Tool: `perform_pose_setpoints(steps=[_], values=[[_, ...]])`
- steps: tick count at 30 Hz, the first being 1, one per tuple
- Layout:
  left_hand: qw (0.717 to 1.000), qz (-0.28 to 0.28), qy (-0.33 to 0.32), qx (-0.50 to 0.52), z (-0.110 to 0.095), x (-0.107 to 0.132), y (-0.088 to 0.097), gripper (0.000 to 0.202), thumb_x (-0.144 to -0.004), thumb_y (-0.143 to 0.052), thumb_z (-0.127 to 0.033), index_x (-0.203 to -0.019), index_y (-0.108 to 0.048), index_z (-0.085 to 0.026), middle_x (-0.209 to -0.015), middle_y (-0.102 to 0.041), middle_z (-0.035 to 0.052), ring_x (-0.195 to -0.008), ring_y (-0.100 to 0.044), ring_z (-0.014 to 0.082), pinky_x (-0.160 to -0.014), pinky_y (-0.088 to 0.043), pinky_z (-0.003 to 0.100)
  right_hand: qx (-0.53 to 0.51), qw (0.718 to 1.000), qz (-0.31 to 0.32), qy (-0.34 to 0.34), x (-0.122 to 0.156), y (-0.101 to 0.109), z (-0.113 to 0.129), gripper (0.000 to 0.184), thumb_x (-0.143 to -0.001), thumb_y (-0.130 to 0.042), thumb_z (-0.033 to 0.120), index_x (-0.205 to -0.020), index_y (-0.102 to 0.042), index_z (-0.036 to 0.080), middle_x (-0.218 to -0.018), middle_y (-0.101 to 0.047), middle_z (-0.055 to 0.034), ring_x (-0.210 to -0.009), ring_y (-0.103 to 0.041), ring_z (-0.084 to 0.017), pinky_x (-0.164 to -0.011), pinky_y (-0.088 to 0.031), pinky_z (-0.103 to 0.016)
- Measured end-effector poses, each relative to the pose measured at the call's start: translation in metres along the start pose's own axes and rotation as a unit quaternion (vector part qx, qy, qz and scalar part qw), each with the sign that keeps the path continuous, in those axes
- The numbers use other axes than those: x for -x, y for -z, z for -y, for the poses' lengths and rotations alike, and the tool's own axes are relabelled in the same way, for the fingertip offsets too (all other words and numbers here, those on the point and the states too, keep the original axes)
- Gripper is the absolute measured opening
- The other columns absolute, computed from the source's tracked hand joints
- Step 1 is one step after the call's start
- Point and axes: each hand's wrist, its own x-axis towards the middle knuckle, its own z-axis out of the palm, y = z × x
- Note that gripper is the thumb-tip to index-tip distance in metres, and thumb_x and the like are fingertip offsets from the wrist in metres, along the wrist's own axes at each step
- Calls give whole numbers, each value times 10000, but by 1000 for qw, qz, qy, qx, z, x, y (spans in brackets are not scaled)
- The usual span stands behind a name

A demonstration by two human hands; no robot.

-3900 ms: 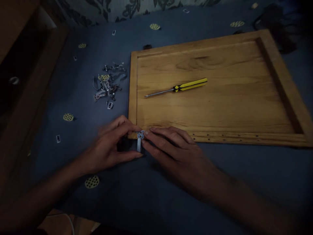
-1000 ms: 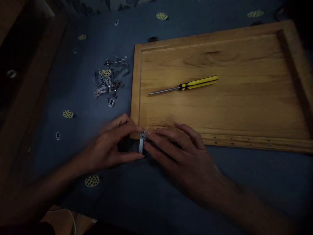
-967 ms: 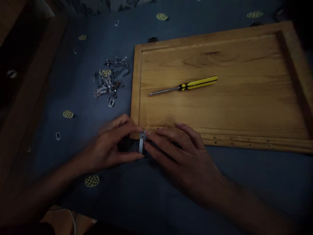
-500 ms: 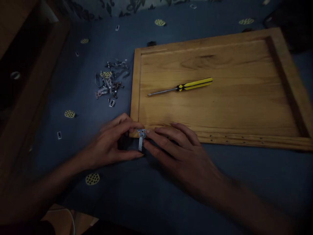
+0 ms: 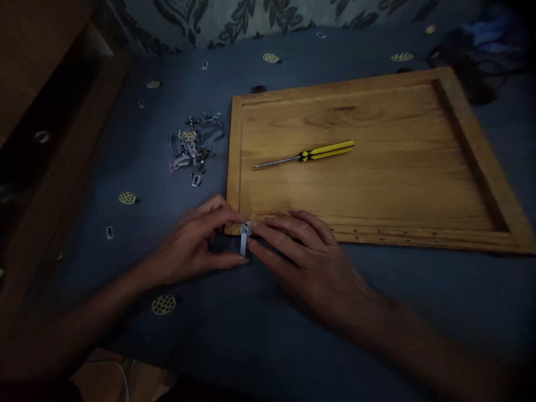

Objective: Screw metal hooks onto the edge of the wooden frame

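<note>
A small silver metal bracket [image 5: 244,237] with holes and a curved arm sits at the near left corner of a wooden panel [image 5: 360,190], its arm hanging over the edge. My left hand [image 5: 195,243] holds it between thumb and fingertips, index finger at the top and thumb at the lower end. From the other side, the fingertips of my right hand [image 5: 307,251] press against the bracket, while its other fingers rest on the panel's near rail. On the panel lies a screwdriver [image 5: 305,155] with a yellow and black handle, its tip pointing left.
A loose pile of metal brackets and screws [image 5: 195,148] lies left of the panel on a blue patterned cloth [image 5: 138,145]. Small holes run along the panel's near rail. A dark cord-like bundle [image 5: 469,70] is at the back right, and a wooden ledge [image 5: 75,151] borders the left.
The view has tilted up slightly, so the panel and pile sit lower in the picture. Both hands stay at the bracket, which keeps nearly the same place at the panel's corner.
</note>
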Motion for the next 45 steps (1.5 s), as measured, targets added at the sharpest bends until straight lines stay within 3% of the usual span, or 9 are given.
perform_pose_setpoints(steps=[13,45], values=[[1000,0,3,6,6,0,0,394,-858,-844,-382,-1167,-682,-199,-930,-538,-10,-781,-539,112,-658,-471,222,-9,1000,-14,15,4,-8,-2,273,-1030,-569,152,-1270,-699,161,-1318,-749,-85,-1240,-598,-277,-1116,-433,-487],[1000,3,16,24,9,-7,2,408,-770,-864,-455,-1031,-709,-183,-892,-529,-3,-777,-507,127,-678,-468,228,-20,999,6,40,1,-7,-5,322,-1048,-530,181,-1331,-683,168,-1359,-712,-144,-1276,-591,-303,-1046,-505,-520]])
